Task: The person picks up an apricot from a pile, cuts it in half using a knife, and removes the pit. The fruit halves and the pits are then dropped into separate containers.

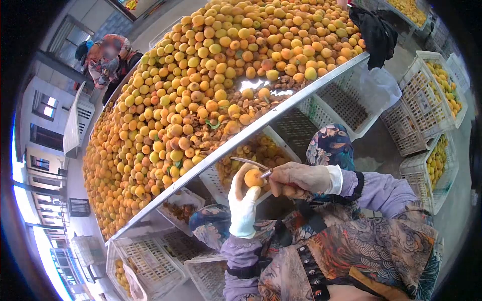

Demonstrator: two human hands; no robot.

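My left hand (242, 203), in a white glove with the fingertips bare, is closed around an orange-yellow apricot (253, 178). Pinched in my right hand (301, 178) is a thin knife (250, 162) with a slim curved blade, which passes by the top of the apricot. The knife's tip end points left, and its handle is mostly covered by my fingers. Both hands are close together in front of the table's metal edge (221, 155). Beneath them stands a crate of apricot pieces (258, 153).
A large heap of apricots (201, 80) covers the sloping table, with brown scraps (258, 105) near its edge. Crates of fruit (427, 100) are stacked at right. Another crate (148, 261) stands at lower left. A black cloth (374, 32) hangs over the far corner. A person (108, 62) works across the table.
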